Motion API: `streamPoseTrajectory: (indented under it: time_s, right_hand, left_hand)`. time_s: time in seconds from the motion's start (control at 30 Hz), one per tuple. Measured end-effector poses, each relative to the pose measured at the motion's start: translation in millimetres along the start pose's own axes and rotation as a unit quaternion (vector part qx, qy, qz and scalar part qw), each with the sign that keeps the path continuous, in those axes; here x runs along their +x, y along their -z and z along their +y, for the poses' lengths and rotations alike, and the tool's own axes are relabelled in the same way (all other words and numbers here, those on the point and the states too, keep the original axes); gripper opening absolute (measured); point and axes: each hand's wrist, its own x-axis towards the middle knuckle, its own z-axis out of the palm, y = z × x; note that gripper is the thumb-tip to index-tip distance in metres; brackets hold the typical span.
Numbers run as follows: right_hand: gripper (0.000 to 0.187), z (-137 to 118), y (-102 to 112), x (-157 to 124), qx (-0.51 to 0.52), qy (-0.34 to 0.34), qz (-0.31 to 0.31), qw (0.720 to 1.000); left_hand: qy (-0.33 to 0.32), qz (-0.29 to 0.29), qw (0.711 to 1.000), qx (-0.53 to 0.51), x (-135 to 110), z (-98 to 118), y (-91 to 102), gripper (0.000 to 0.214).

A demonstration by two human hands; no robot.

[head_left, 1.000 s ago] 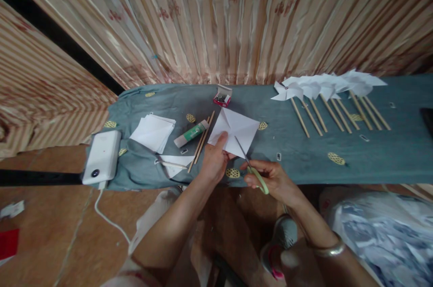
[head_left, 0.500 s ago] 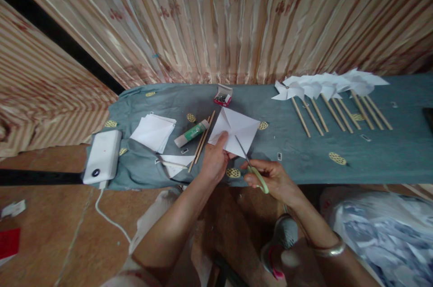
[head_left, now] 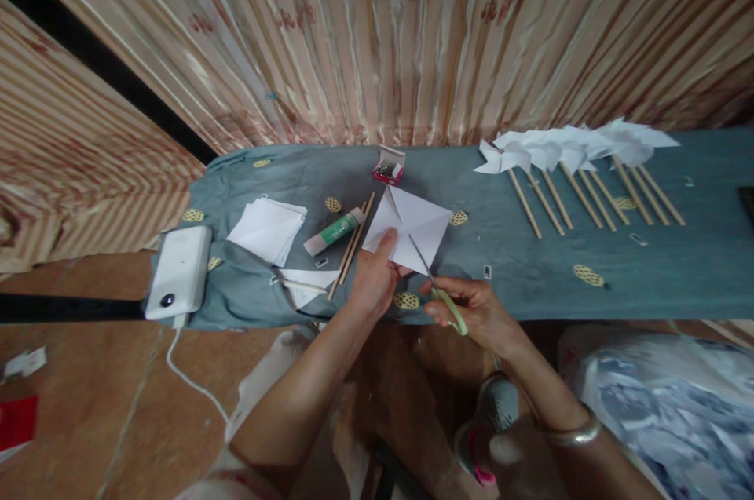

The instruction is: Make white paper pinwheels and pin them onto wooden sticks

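Several pinwheels (head_left: 565, 152) lie assembled as your left hand (head_left: 377, 278) pinches a part-cut square (head_left: 427, 217), your right hand (head_left: 483, 313) curls round scissors (head_left: 452, 312), and stacked sheets (head_left: 265, 230) remain.

Wht sq. paper (head_left: 417, 216), creased, grn-hndl scissors (head_left: 451, 312) at nr corner

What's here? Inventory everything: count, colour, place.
Square paper: 1, white, centre
Scissors: 1, green-handled, front centre
Pinwheels: several, white, right
Open box: 1, red, back centre
Glue stick: 1, green, centre left
Loose sticks: 2, tan, centre
Paper stack: 1, white, left
Loose paper: 1, white, front left
Rod: 1, pale, front left
Corded device: 1, white, left
Tablecloth: 1, teal, beneath
Curtains: uncounted, beige, behind
Bars: 2, black, left
Plastic bag: 1, clear, lower right
Bracelet: 1, silver, lower right
Left grip: 1, bare, on square paper
Right grip: 1, bare, on scissors
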Motion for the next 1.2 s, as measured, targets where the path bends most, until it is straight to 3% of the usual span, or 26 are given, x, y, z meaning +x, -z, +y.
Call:
streamPoseTrajectory:
  time_s: [0.33,0.5,0.77,0.83,1.0,1.2]
  right_hand:
    - [0.042,-2.5,-2.8,0.5,-0.006,0.013,0.01,1.0]
    - [0.04,-5.5,-1.2,-2.6,-0.024,0.014,-0.016,0.999]
    - [0.04,-3.2,25.2,-17.4,-0.064,-0.02,-0.086,0.994]
    - [0.042,-4.9,33.8,-19.3,-0.058,0.003,-0.037,0.998]
    - [0.045,-13.6,41.3,-13.5,-0.036,0.112,0.189,0.975]
    - [0.043,-23.0,31.0,-5.0,-0.037,0.161,0.264,0.95]
  left_hand:
    - [0.001,0.002,1.0,0.004,-0.9,0.6,1.1,0.024]
    - [0.01,0.019,1.0,0.016,2.6,1.7,4.6,0.033]
    - [-0.018,0.053,0.998,-0.043,13.8,27.5,15.5,0.034]
    - [-0.023,0.054,0.998,-0.039,12.4,29.8,16.9,0.033]
    - [-0.001,-0.005,1.0,0.006,1.0,13.1,12.7,0.035]
    - [0.045,-0.038,0.992,0.11,-10.0,-10.7,7.1,0.036]
